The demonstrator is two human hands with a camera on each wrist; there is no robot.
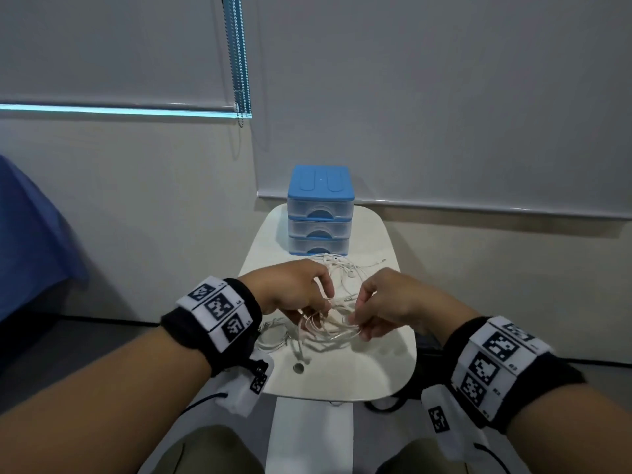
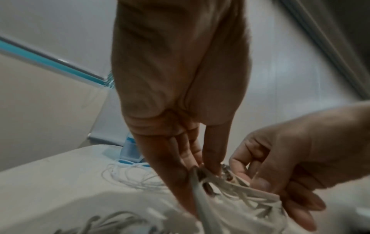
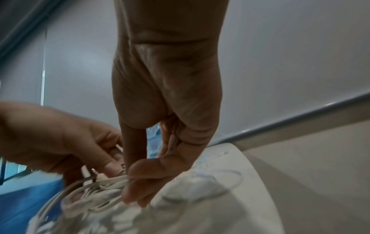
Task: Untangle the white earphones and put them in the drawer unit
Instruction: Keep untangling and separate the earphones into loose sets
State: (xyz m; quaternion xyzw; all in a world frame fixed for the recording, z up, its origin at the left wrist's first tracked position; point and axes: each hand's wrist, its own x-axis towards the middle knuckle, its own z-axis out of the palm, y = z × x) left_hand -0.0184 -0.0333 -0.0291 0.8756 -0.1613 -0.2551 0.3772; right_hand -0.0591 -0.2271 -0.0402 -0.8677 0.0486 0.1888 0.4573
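Both hands hold a tangle of white earphones above a small white surface.

The left hand (image 1: 290, 290) and right hand (image 1: 390, 302) face each other over the surface (image 1: 383, 371), each pinching strands of the earphones (image 1: 337, 325) between thumb and fingertips, so the bundle hangs between them just above the top. More loops of white cable (image 1: 342, 268) lie on the surface beyond the hands, just in front of the drawer unit (image 1: 319, 213). That unit has a blue top and three clear drawers, all closed, and stands at the far end of the surface.
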